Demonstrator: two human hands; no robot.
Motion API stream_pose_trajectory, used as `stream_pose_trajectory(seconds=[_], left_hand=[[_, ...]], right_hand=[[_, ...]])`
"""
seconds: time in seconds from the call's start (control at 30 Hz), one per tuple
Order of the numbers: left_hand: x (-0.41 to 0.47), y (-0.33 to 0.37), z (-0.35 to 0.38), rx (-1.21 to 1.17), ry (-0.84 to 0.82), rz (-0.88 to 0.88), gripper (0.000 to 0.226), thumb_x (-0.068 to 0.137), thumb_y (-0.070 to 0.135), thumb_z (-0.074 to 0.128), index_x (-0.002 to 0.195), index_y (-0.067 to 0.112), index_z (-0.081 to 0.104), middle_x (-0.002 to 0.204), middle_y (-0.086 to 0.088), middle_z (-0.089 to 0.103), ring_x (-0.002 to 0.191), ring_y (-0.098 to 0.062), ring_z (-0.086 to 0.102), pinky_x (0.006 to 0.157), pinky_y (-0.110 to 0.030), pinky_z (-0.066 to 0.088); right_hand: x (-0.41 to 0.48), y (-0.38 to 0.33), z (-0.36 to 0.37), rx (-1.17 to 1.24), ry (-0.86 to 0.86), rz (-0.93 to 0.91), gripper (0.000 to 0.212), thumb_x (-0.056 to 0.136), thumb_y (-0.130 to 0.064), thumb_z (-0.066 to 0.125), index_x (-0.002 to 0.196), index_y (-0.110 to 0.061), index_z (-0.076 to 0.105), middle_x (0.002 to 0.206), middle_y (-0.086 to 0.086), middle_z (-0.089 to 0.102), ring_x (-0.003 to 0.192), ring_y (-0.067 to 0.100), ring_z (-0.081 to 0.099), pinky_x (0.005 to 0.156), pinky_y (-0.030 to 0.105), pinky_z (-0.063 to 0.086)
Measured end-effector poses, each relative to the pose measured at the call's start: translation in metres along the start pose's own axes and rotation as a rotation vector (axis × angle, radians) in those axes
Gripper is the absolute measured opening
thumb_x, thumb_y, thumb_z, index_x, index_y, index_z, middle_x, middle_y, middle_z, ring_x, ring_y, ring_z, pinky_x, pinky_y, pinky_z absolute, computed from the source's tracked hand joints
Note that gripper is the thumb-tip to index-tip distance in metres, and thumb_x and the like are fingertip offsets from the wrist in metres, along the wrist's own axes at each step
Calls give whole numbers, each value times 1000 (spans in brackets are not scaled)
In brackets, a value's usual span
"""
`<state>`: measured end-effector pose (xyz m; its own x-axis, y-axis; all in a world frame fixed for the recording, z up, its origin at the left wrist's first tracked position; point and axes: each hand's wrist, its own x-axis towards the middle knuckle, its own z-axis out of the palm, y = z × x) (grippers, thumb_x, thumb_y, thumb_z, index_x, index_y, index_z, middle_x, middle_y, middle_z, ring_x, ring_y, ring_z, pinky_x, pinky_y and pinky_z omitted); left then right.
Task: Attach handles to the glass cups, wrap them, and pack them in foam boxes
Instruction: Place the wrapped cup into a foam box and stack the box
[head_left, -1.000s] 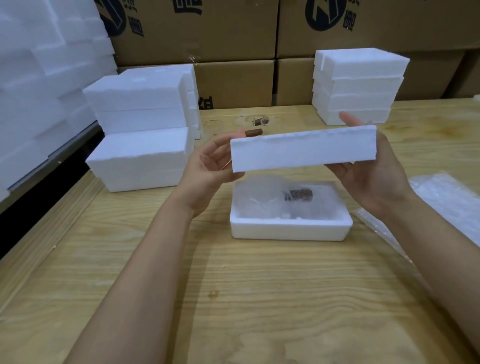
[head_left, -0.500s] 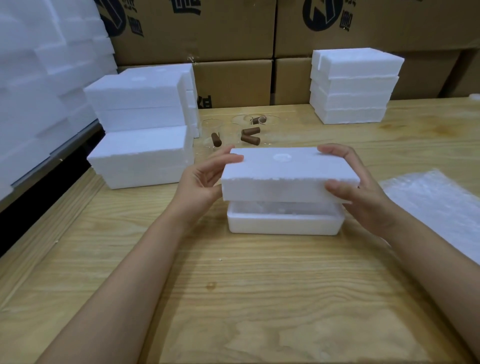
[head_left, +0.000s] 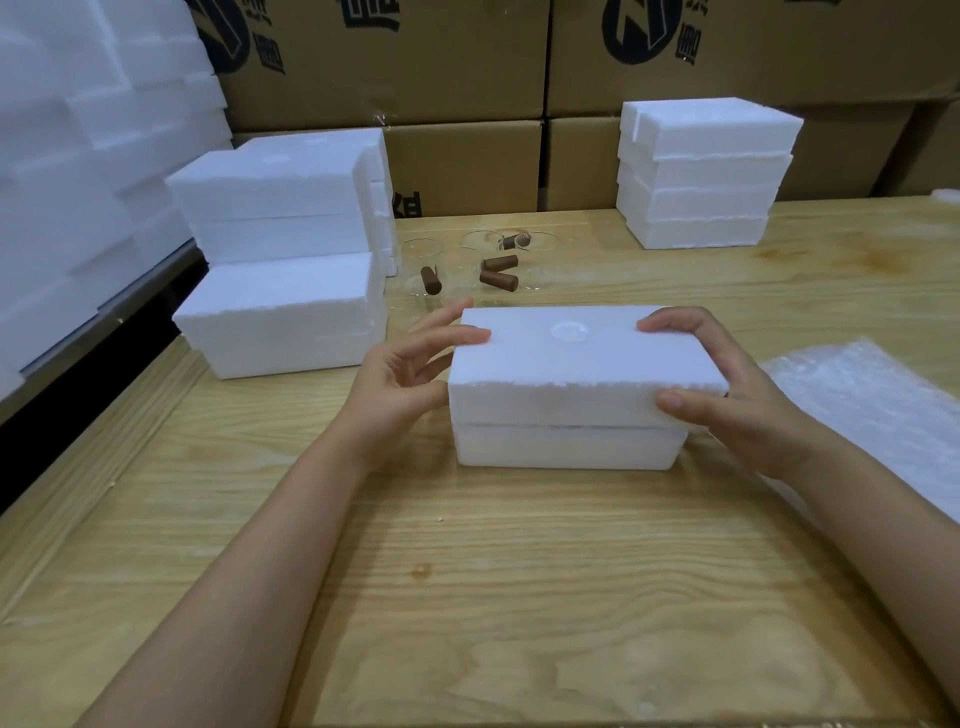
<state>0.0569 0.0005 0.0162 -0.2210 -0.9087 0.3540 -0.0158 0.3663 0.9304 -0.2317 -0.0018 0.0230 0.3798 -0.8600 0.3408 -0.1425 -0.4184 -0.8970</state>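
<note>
A person is closing a foam box in the middle of the wooden table (head_left: 467, 597). The foam lid (head_left: 582, 358) is sitting on the foam base (head_left: 566, 449), with only a thin seam showing between them along the near side, so what is inside is hidden.

The right hand (head_left: 748, 395) is gripping the right end of the lid, its fingers curling over the top and its thumb pressing against the near face. The left hand (head_left: 400, 379) is resting at the left end with its fingers spread and mostly straight. The index fingertip is lying on the lid's top edge and the thumb is touching the lid's end, not clamping it.

Just beyond the box, clear glass cups (head_left: 423, 265) are standing among several brown handles (head_left: 498, 279) that are lying loose. A stack of closed foam boxes (head_left: 280, 270) is sitting to the left, and another stack (head_left: 701, 171) is sitting at the far right. A sheet of bubble wrap (head_left: 872, 400) is lying flat on the right side of the table. Cardboard cartons (head_left: 467, 62) are lining the far edge.
</note>
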Motion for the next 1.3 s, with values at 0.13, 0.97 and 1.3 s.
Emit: stream_pose_trajectory(seconds=[0.13,0.97,1.3], left_hand=[[-2,6,0,-97,-25,0,51,61,8,52,104,25,74,142,4,49,135,-5,41,94,-13,43],[1,-8,3,36,-6,-51,42,73,48,61,114,39,68,139,28,46,134,7,36,104,-19,38],[-5,-5,7,101,-23,-87,41,76,35,67,116,31,62,141,18,44,137,1,36,91,-7,41]], right_hand=[[0,-1,0,-17,12,-22,54,62,-40,66,113,-29,50,110,-36,48,112,-13,44,83,2,37],[-1,5,2,-59,-12,14,53,64,-43,66,113,-31,50,108,-36,49,107,-12,47,81,1,37],[-5,12,-9,28,-47,125,50,72,-23,70,116,-38,53,102,-34,58,95,-13,57,73,5,44]])
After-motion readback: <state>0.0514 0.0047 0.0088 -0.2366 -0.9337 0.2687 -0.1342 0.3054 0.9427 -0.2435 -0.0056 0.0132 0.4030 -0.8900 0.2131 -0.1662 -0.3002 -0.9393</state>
